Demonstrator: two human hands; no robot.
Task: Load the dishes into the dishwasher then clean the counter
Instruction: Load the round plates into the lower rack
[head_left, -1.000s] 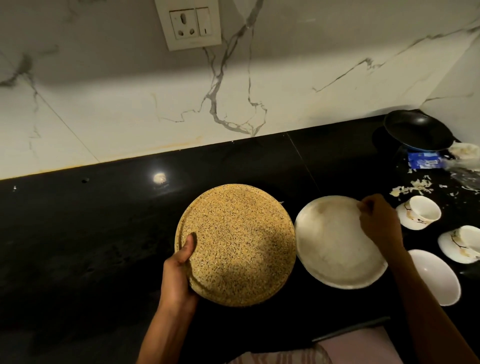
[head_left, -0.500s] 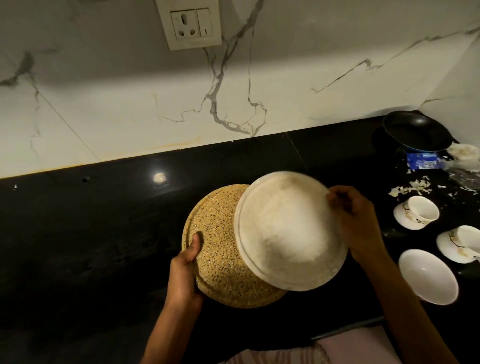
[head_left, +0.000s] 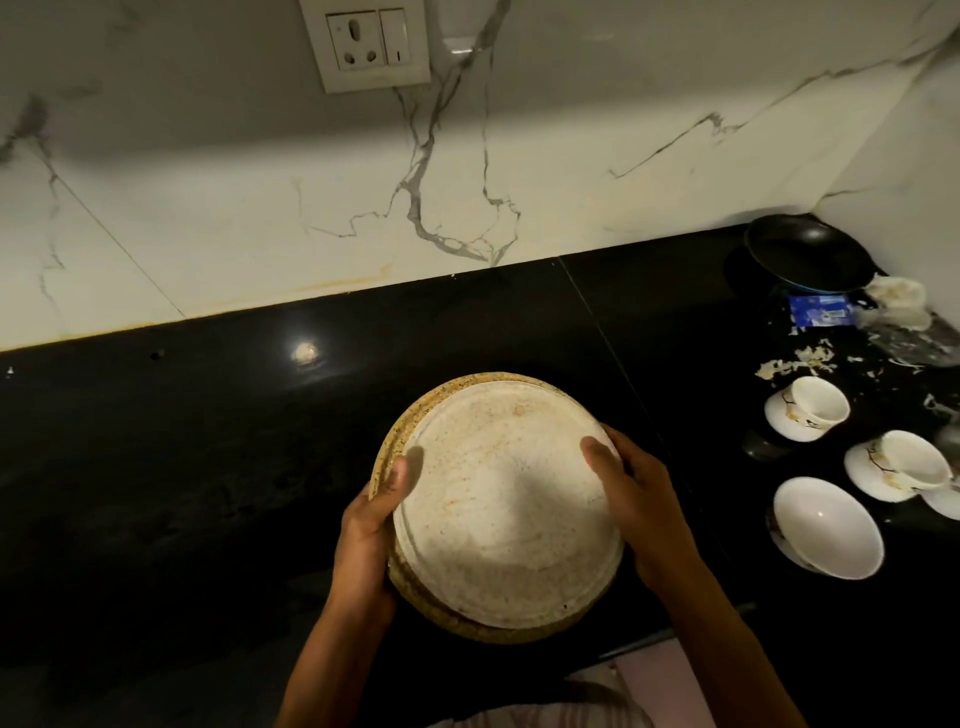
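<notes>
At the centre of the frame the white plate (head_left: 506, 506) lies face up on the speckled plate (head_left: 410, 415), which shows only as a crescent along the upper left and lower edges. The left hand (head_left: 371, 525) grips the stack's left rim, thumb curled over onto the white plate; the right hand (head_left: 631, 499) grips the right rim, thumb on top, its other fingers hidden beneath. So the stack lies directly between the two hands, each equally near, held over the black counter (head_left: 182, 441) (whether it rests on it or is just lifted I cannot tell). The dishwasher is not in view. The carry will likely turn on keeping the stack level, since the top plate sits off-centre toward lower right. Cups (head_left: 815, 408) on saucers and a bowl (head_left: 826, 527) wait at the right edge, among scraps (head_left: 795, 364).
</notes>
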